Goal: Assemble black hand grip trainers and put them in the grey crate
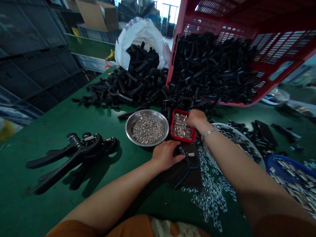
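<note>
My left hand [166, 154] rests fingers-down on a black plastic hand-grip part [186, 164] lying on the green table [37, 210] in front of me, holding it in place. My right hand [196, 118] reaches into a small red tray [172, 120] of shiny metal pieces, fingers curled down among them; what they pinch is hidden. A silver bracelet is on that wrist. A round steel bowl [147, 129] of small metal parts stands just left of the red tray.
Assembled black grips [74, 154] lie at the left. A heap of black handles [138, 82] spills from a white bag [142, 33] and a tipped red crate [271, 42]. Loose metal rings [212, 194] scatter at the right, by a blue tub [291, 171].
</note>
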Motion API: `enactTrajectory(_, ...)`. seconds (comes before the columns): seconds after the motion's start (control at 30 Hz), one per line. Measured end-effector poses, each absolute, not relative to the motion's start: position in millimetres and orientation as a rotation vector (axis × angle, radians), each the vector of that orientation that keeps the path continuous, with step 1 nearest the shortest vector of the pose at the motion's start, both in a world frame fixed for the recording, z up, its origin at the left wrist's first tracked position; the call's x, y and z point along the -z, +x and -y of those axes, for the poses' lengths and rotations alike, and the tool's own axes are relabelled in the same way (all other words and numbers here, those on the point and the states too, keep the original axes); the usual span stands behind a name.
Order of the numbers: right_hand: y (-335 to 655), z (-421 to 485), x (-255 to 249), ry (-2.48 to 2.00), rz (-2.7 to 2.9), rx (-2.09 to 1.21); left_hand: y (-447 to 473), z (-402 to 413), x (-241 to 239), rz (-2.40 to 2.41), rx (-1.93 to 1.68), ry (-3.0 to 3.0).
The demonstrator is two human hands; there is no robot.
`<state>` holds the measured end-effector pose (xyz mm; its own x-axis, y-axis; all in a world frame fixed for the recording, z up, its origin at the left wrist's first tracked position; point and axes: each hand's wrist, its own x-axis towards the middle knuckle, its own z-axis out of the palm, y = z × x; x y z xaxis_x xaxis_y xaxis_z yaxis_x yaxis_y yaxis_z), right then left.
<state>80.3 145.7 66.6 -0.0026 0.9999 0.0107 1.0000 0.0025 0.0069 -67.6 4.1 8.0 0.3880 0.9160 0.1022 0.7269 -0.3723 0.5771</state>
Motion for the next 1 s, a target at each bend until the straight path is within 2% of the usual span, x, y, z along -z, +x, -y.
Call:
enactTrajectory(0.13,99.4,-98.0,-78.1,-2.077,2.091,-0.156,-66.8,-4.4,-7.1,-1.421,-0.598,2.184)
enactTrajectory(0.23,104.5,-40.4,-60.9,-1.667,1.745,-0.694,-65.8,-4.4,-6.7,-1.442,-0.614,2.164)
enactTrajectory(0.27,105.2,-21.4,-51.4,-1.551,1.621,-0.780,-65.4,-4.5,-6.7,-1.449,-0.610,2.157)
enactTrajectory(0.47,113.0,38.3,-10.1,-1.434,1.346,-0.832,-63.8,-4.4,-8.9,-1.464,-0.577,2.112)
enactTrajectory(1.0,105.8,42.0,-8.9,-1.431,1.339,-0.795,-63.4,-4.5,-10.2,-1.482,-0.560,2.086)
